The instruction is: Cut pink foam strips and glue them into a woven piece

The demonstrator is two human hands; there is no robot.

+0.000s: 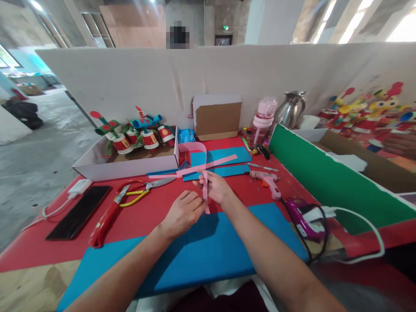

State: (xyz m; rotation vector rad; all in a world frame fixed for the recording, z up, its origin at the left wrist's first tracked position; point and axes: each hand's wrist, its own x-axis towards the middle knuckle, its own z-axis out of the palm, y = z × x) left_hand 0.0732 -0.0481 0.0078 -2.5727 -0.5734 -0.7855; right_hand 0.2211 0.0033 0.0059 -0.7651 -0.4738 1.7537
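A narrow pink paper strip (205,184) stands between my two hands over the blue sheet. At its lower part my left hand (184,212) pinches it with closed fingers. My right hand (217,187) grips the same strip higher up, its fingers bent behind the paper. Just beyond, a long pink strip (221,162) lies slantwise across blue paper pieces (227,171), and a wider pink strip (195,147) curls up behind it. Under my forearms is the large blue sheet (195,251).
Left lie scissors (159,183), red-handled pliers (107,219) and a black phone (78,212). A white box (130,168) holds paper-cup figures (150,139). Right are a pink glue gun (268,180), a purple device (303,219) with cables, and a green-sided box (325,177). Another person's hand (401,145) shows far right.
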